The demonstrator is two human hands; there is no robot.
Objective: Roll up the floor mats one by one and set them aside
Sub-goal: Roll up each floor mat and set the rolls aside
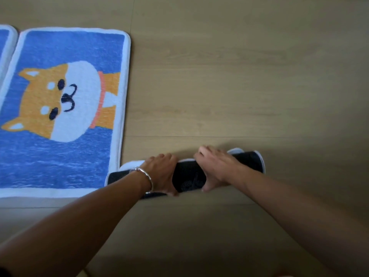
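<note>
A rolled mat (188, 176) lies across the wooden floor near me, its black non-slip backing outward and white edging showing at both ends. My left hand (161, 172), with a silver bracelet on the wrist, grips the roll left of its middle. My right hand (215, 168) grips it right of the middle, thumb on the near side. A flat blue mat (60, 108) with an orange and white dog picture lies to the left. The roll's left end sits beside this flat mat's near right corner.
The edge of another blue mat (5, 50) shows at the far left, beside the dog mat. Bare wooden floor (239, 76) stretches ahead and to the right of the roll.
</note>
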